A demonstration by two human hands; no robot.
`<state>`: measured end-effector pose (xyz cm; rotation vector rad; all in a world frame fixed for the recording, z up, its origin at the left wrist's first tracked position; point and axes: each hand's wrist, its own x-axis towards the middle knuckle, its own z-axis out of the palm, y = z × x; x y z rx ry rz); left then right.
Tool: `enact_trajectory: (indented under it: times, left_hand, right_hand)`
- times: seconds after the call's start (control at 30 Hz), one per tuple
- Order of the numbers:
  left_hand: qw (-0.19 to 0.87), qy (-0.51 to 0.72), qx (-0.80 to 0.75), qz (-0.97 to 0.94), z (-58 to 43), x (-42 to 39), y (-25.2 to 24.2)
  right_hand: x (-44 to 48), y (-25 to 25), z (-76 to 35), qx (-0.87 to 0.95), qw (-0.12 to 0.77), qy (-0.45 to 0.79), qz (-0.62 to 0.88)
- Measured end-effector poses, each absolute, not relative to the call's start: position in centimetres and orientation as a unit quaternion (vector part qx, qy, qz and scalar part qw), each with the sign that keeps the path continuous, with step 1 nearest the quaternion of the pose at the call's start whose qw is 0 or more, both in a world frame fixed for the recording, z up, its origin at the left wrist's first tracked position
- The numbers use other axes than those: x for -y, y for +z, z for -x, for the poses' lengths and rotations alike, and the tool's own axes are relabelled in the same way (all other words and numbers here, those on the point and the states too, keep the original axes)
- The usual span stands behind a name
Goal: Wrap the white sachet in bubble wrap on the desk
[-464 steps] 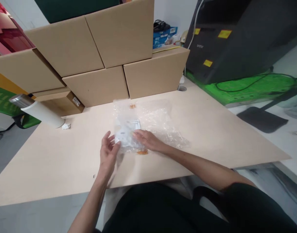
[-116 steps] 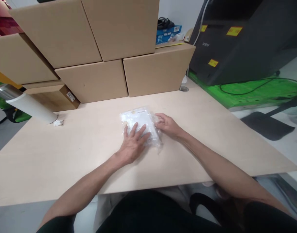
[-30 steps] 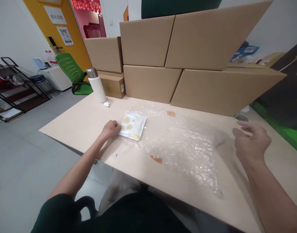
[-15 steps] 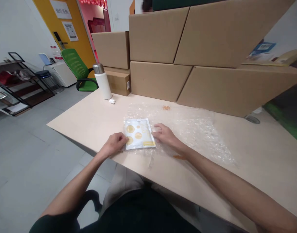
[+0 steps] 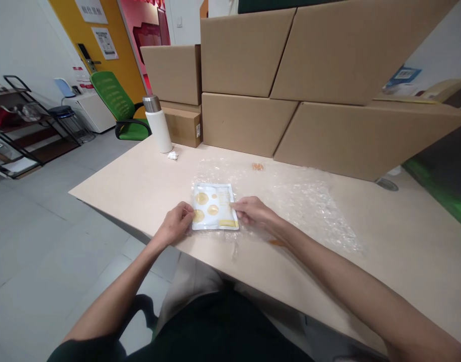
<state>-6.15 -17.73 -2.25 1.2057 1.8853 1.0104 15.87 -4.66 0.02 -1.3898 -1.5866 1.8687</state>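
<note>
A flat white packet [image 5: 214, 206] printed with yellow circles lies on the near left end of a clear bubble wrap sheet [image 5: 290, 201], which is spread over the light wooden table [image 5: 132, 181]. My left hand [image 5: 176, 225] pinches the packet's lower left edge with curled fingers. My right hand [image 5: 253, 212] grips its right edge, fingers bent onto it. Two small orange tape bits stick to the wrap, one at the far edge [image 5: 257, 166] and one near my right forearm [image 5: 276, 243].
Stacked cardboard boxes [image 5: 290, 90] wall the table's far side. A white flask with a metal cap [image 5: 157, 124] and a crumpled paper scrap [image 5: 172, 156] stand at the far left. A green chair [image 5: 119, 108] and a black rack [image 5: 19, 130] are on the floor to the left.
My right hand swung in from the far right and took hold of the packet's right edge. The packet slid nearer and squared up between both hands.
</note>
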Motion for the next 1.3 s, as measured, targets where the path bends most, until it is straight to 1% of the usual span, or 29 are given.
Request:
enact_trajectory:
  times: [0.1,0.33,0.5,0.57,0.83,1.07,1.23,1.3]
  left_hand:
    - [0.353,0.387,-0.711,-0.469,6.3,17.9,-2.5]
    - [0.346,0.393,-0.711,-0.469,6.8,18.1,-3.2]
    - [0.346,0.401,-0.712,-0.461,6.7,18.0,-3.2]
    - [0.343,0.411,-0.715,-0.45,6.5,18.0,-3.2]
    - [0.363,0.454,-0.704,-0.408,6.5,18.4,-3.0]
    - [0.399,0.478,-0.678,-0.39,6.5,18.5,-3.1]
    - [0.352,0.494,-0.68,-0.412,5.9,19.4,-2.3]
    - [0.312,0.493,-0.689,-0.43,5.4,19.7,-1.5]
  right_hand:
    - [4.8,0.1,-15.7,0.538,0.141,0.675,0.484]
    - [5.6,0.1,-16.2,0.53,0.173,0.664,0.499]
    - [5.4,0.2,-15.6,0.525,0.14,0.674,0.5]
    - [5.5,0.3,-15.3,0.522,0.142,0.678,0.498]
    - [6.2,0.0,-15.5,0.522,0.211,0.649,0.512]
    - [6.6,-0.3,-14.1,0.542,0.23,0.605,0.535]
    - [6.5,-0.5,-13.5,0.555,0.224,0.589,0.543]
    - [6.3,-0.8,-13.5,0.561,0.218,0.586,0.543]
